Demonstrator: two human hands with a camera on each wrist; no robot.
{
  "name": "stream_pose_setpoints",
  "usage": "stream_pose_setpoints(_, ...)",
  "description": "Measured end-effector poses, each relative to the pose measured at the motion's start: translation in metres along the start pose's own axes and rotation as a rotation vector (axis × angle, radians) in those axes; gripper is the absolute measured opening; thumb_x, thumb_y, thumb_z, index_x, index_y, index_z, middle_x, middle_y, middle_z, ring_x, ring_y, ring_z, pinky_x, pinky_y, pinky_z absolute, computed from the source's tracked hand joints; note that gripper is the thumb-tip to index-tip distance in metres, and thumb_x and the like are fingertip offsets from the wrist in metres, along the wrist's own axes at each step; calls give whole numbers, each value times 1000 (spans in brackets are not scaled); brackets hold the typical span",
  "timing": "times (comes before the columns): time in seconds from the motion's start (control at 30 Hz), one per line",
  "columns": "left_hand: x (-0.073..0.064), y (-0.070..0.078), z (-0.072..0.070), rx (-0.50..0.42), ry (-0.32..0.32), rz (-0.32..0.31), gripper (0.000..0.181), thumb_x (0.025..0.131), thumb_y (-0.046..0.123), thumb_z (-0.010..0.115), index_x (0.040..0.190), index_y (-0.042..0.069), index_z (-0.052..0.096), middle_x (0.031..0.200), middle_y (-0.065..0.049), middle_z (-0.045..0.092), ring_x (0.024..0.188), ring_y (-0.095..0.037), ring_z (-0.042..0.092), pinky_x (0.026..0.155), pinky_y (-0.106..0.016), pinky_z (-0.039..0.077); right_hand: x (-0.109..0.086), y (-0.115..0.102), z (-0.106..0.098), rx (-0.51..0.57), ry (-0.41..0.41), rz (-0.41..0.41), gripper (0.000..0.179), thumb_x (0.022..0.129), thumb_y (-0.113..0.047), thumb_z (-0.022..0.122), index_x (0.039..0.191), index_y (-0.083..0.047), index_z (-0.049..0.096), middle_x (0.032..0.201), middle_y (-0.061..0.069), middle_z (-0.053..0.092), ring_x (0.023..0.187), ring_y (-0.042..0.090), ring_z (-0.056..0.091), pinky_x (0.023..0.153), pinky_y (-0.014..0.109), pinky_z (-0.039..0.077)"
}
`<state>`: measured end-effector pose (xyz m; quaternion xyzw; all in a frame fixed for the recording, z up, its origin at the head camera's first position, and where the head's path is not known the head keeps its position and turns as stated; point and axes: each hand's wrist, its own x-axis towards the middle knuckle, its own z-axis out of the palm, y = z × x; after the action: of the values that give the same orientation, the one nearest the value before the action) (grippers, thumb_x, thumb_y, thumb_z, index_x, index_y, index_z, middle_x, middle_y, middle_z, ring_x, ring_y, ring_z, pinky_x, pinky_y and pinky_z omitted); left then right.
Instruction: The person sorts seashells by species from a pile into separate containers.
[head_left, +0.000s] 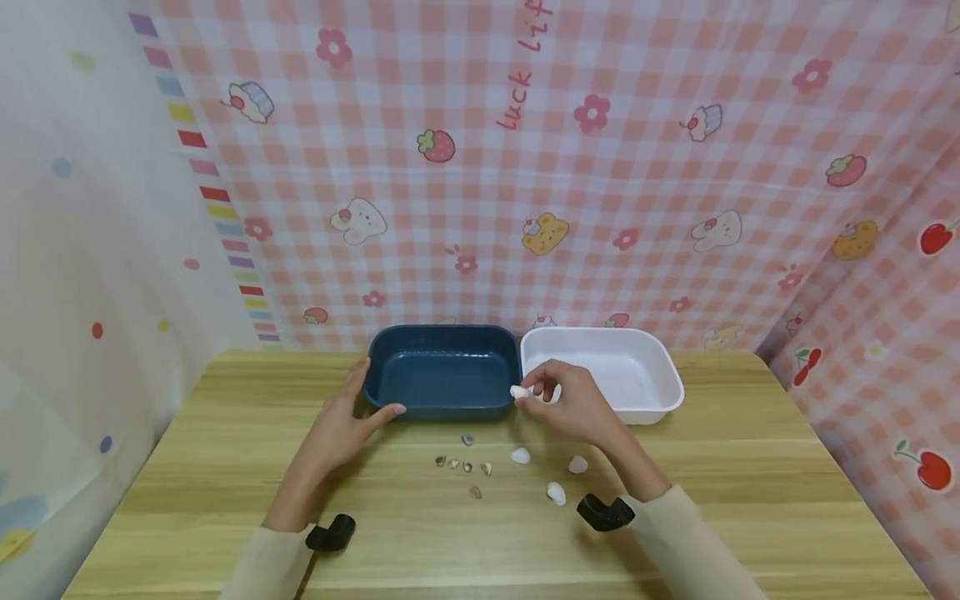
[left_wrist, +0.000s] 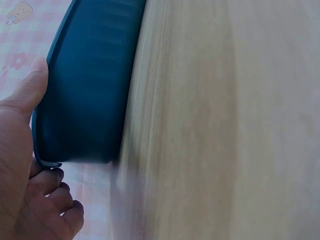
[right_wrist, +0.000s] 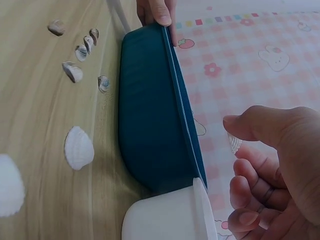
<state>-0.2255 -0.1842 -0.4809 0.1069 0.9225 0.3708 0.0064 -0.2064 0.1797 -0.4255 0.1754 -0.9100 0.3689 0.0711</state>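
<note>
A dark blue rectangular basin (head_left: 442, 413) stands at the table's back edge. My left hand (head_left: 339, 423) grips its left end, thumb over the front rim and fingers along the side; the left wrist view shows those fingers curled at the rim. Between thumb and forefinger, my right hand (head_left: 576, 407) pinches a white seashell (head_left: 519, 392), ribbed in the right wrist view. That shell is up at the right end of the blue basin, where it meets a white basin (head_left: 651, 417). Both basins' visible floors hold no shells.
Three white shells lie on the wooden table in front of the basins, among them a ribbed one (right_wrist: 79, 148). To their left are several small brownish shells (head_left: 468, 467). A pink checked cloth (head_left: 480, 183) hangs directly behind the basins.
</note>
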Motion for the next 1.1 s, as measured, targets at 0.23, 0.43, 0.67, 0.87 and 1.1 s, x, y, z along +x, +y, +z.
stream_pose_setpoints(0.23, 1, 0, 2, -13, -2, -1, 104, 94, 60, 65, 167, 14, 7, 173, -15, 11, 157, -43, 19, 121, -66, 28, 14, 1, 5, 10, -10, 7, 17, 87, -28, 83, 94, -15, 73, 82, 1, 65, 72, 12, 57, 65, 24, 48)
stream_pose_setpoints(0.43, 3, 0, 3, -20, -9, -1, 105, 94, 61, 65, 167, 16, 5, 173, -14, 10, 157, -42, 18, 122, -66, 26, 27, -1, 8, 15, -16, 6, 17, 89, -26, 81, 95, -13, 73, 82, 1, 64, 71, 12, 56, 66, 26, 47)
stream_pose_setpoints(0.67, 0, -2, 1, -15, -8, -9, 105, 95, 61, 64, 167, 13, 5, 173, -16, 9, 158, -44, 16, 122, -67, 24, 42, -3, 21, 19, -56, 28, 18, 89, -27, 81, 97, -12, 73, 82, 0, 62, 69, 13, 53, 66, 27, 46)
stream_pose_setpoints(0.87, 2, -1, 3, -12, 2, 10, 103, 95, 59, 65, 167, 14, 5, 173, -16, 11, 158, -42, 18, 122, -65, 26, 51, -4, 26, -3, -67, 73, 18, 90, -26, 80, 97, -12, 72, 83, 1, 62, 69, 15, 52, 64, 28, 45)
stream_pose_setpoints(1.1, 0, -1, 2, -19, -5, -11, 104, 95, 61, 65, 167, 15, 5, 173, -15, 10, 158, -42, 18, 122, -65, 26, 58, -4, 32, -13, -76, 111, 18, 91, -28, 80, 98, -13, 72, 84, 1, 62, 69, 15, 53, 65, 29, 45)
